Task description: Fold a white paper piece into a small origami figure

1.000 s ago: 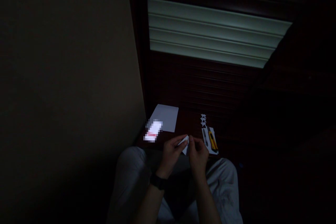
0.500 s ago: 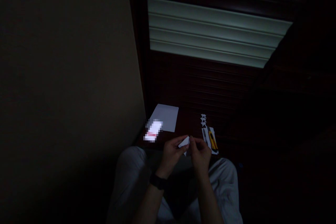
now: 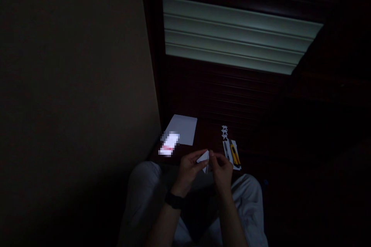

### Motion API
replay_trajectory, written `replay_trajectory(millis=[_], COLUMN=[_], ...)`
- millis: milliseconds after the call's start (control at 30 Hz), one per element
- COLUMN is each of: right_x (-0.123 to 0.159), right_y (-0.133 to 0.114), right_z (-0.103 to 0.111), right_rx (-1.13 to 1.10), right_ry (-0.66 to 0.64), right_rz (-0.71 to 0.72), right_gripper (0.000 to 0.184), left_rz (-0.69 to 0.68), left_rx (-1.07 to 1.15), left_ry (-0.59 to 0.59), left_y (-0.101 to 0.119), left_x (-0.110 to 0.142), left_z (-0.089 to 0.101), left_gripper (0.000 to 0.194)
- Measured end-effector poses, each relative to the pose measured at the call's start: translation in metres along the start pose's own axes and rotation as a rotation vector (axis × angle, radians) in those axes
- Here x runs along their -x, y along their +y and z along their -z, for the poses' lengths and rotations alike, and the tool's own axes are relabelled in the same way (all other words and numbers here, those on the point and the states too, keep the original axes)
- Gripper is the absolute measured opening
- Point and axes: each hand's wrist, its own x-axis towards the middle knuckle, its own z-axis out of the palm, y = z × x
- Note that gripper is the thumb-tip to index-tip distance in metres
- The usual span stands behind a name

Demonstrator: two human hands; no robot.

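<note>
Between my two hands is a small piece of folded white paper (image 3: 203, 157), with a triangular face showing. My left hand (image 3: 188, 168), a dark watch on its wrist, pinches the paper from the left, thumb across its front. The fingers of my right hand (image 3: 222, 168) are closed at the paper's right edge, thumb near its top corner. Part of the paper is hidden behind my fingers. Just beyond my right hand lies a yellow utility knife (image 3: 234, 154) on some white paper pieces (image 3: 238, 168), beside a thin pen-like object (image 3: 226, 147).
Small folded white paper shapes (image 3: 224, 132) stand in a row behind the knife. To the left lie a white sheet (image 3: 185, 129) and a bright, pixelated phone-like screen (image 3: 169, 144). A wall (image 3: 87, 85) rises at left, a louvred panel (image 3: 240, 34) ahead. The room is dark.
The folded paper has shifted slightly between my fingers, and a little more of its lower part shows. Both hands stay almost in place. Nothing else has moved.
</note>
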Motion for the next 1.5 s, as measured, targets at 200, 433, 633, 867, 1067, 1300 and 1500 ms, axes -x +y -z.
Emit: replay_trajectory(millis=[200, 433, 633, 867, 1067, 1300, 1500], right_x=[0.000, 0.002, 0.002, 0.002, 0.001, -0.003, -0.004], right_y=[-0.001, 0.001, 0.005, 0.002, 0.003, 0.004, -0.001], right_z=[-0.001, 0.000, -0.001, 0.000, 0.001, 0.008, 0.009], right_rx=[0.010, -0.026, -0.063, -0.059, -0.081, -0.071, 0.009], right_ry=[0.034, 0.041, 0.000, 0.010, -0.004, -0.079, -0.112], right_rz=[0.000, -0.028, -0.059, -0.056, -0.076, -0.066, -0.019], right_gripper=[0.029, 0.029, 0.029, 0.031, 0.031, 0.031, 0.027], left_rz=[0.011, 0.029, 0.061, 0.056, 0.038, 0.025, -0.034], left_rx=[-0.011, -0.060, -0.190, -0.238, -0.238, -0.252, -0.352], left_ry=[0.016, -0.002, -0.006, -0.029, -0.052, -0.056, -0.060], left_y=[-0.002, 0.002, 0.008, 0.009, 0.008, 0.011, 0.011], left_x=[0.000, 0.000, -0.002, -0.003, -0.003, -0.003, -0.004], left_z=[0.001, 0.002, 0.005, 0.006, 0.007, 0.009, 0.010], left_gripper=[0.042, 0.041, 0.037, 0.043, 0.047, 0.052, 0.044])
